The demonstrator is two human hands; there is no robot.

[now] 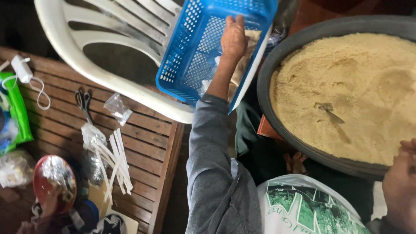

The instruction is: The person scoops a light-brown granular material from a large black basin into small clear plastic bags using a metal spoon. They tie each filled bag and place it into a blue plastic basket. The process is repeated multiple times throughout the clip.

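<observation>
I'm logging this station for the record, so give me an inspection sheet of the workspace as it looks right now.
Surface: slatted wooden table, worn brown.
Job's things: blue plastic basket resting on white plastic chair; dark basin heaped with tan grain, a spoon half buried in it.
Clutter: scissors, white sticks, small clear bags, red lid.
Hands: left hand inside the basket on a clear packet; right hand at the basin rim.
Cables: white charger with cord.
Surroundings: green-printed sack.
</observation>
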